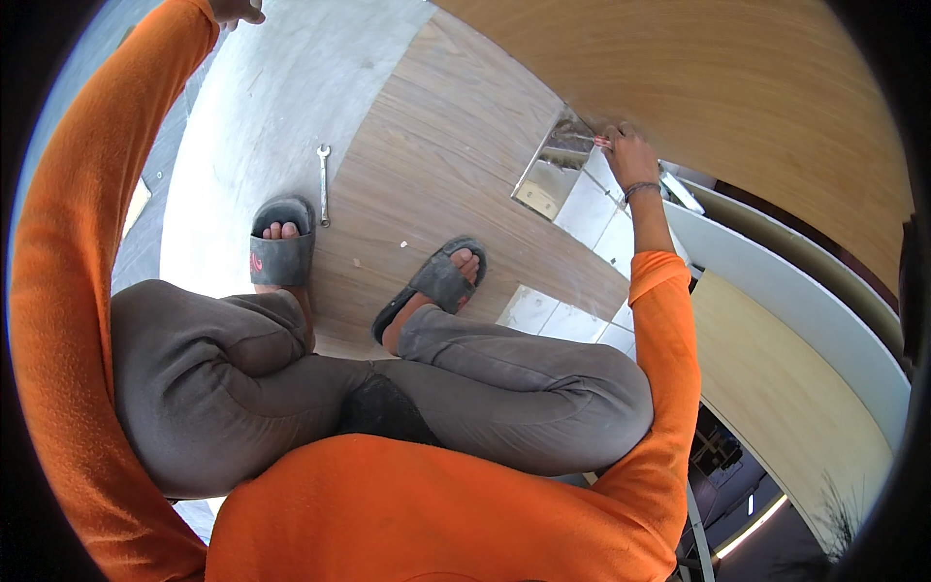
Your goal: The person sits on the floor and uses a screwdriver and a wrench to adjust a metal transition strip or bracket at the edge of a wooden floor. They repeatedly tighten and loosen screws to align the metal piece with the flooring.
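Observation:
My right hand [630,155] reaches out to the wooden panel's lower edge, beside a shiny rectangular piece [555,165] lying on the floor. Its fingers are closed in a pinch around something small and reddish, too hidden to name. A dark band circles that wrist. At the top left, my left hand [238,10] is cut off by the picture's edge; only some bent fingers show, and what it touches is out of sight. A silver combination wrench [324,186] lies just beyond my left sandal [283,238], away from both hands.
A large wooden panel [737,87] fills the upper right. White-edged boards [786,281] and a pale wooden board [776,388] stand on the right. Below are wood-look flooring [427,145], white tiles [584,209] and a whitish surface [281,107]. My right sandal [441,281] rests on the wood-look part.

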Action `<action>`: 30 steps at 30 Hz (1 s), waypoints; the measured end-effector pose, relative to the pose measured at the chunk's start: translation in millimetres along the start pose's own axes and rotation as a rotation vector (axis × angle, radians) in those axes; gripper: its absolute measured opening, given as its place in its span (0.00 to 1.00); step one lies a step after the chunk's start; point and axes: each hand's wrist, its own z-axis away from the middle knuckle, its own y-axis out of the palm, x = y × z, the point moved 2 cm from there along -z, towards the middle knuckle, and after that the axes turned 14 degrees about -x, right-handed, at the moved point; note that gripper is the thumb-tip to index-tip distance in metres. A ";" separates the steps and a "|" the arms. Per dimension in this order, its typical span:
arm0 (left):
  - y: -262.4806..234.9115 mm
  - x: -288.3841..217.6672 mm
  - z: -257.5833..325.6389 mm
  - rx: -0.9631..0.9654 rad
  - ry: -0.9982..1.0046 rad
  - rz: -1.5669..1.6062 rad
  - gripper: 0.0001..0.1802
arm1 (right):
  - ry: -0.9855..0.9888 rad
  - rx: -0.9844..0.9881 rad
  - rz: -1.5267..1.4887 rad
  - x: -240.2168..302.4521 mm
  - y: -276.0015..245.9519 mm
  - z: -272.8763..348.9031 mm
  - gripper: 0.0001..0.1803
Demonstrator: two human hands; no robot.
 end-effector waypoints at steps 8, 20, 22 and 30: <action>9.2 1.6 -6.5 0.014 0.018 0.013 0.21 | 0.273 0.277 0.012 -3.2 -3.0 -7.3 0.19; 3.5 -7.3 -1.8 -0.012 0.026 -0.005 0.22 | 0.407 0.343 -0.059 -15.6 3.2 -8.0 0.22; 2.5 -9.8 0.6 -0.024 0.041 -0.031 0.22 | 0.379 0.315 -0.121 -21.1 6.2 -5.4 0.22; 1.7 -5.3 -0.4 0.020 -0.008 -0.014 0.22 | 0.279 0.308 0.045 -7.5 -7.0 1.2 0.20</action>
